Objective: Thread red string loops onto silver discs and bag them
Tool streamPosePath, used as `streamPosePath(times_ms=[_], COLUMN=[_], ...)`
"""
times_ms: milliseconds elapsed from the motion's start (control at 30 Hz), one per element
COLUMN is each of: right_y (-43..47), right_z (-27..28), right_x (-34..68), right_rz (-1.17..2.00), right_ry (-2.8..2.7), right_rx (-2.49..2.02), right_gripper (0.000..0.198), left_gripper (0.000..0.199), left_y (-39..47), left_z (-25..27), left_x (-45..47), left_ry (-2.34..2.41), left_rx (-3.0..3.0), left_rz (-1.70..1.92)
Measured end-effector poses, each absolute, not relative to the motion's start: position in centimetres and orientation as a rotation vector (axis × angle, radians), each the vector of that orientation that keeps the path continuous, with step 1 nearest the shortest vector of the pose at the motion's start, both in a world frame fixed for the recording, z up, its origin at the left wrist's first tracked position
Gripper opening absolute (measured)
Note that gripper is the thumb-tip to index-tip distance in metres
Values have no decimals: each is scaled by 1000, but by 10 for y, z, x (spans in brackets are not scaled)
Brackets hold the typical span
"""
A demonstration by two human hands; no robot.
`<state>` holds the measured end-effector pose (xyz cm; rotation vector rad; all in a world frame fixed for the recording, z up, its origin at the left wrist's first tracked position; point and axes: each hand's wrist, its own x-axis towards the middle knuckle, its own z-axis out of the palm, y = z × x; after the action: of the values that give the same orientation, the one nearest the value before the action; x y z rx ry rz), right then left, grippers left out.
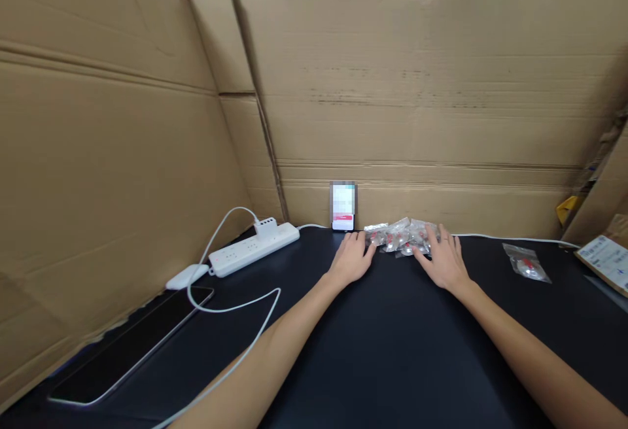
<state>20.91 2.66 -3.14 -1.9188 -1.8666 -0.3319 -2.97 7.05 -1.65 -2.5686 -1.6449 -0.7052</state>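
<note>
Bare forearms (289,344) stretched from the lower edge over a black tabletop (392,350), a white cable (267,296) crossing in front of the left one. At the far side, against a cardboard wall (441,89), lay a row of clear plastic bags (398,236), crinkled and shiny, overlapping, with small red spots showing inside. Beside its left end was the left hand (352,260), palm down, thumb apart from the loosely spread fingers; the right hand (446,265) rested at the right end, fingers splayed over the plastic. Neither hand was closed around anything. One similar bag (527,263) lay farther right, apart; a lit phone (343,206) stood behind the left hand.
</note>
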Motion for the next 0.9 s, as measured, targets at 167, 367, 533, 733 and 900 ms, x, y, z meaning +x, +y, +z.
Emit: streamPosePath(times_ms=[167, 367, 533, 733, 900], right_y=[16, 11, 13, 15, 11], right_z=[-31, -35, -36, -37, -26], right_x=[199, 198, 202, 205, 200], right_rz=[-395, -128, -4, 112, -219], right_ry=[-1803, -1839, -1898, -1969, -1732], right_rx=[-1951, -2019, -1953, -1812, -1693], right_gripper=[66, 69, 76, 88, 62], left_gripper=[49, 46, 28, 25, 36], left_y=[84, 97, 90, 72, 50], left_z=[-15, -17, -16, -4, -4], left_x=[-10, 1, -8, -14, -6], left_ry=[-1843, -2043, -2041, -1891, -1754], left_rx=[-2381, -2291, -2359, -2327, -2717], left_rz=[-722, -828, -1062, -1648, -2235])
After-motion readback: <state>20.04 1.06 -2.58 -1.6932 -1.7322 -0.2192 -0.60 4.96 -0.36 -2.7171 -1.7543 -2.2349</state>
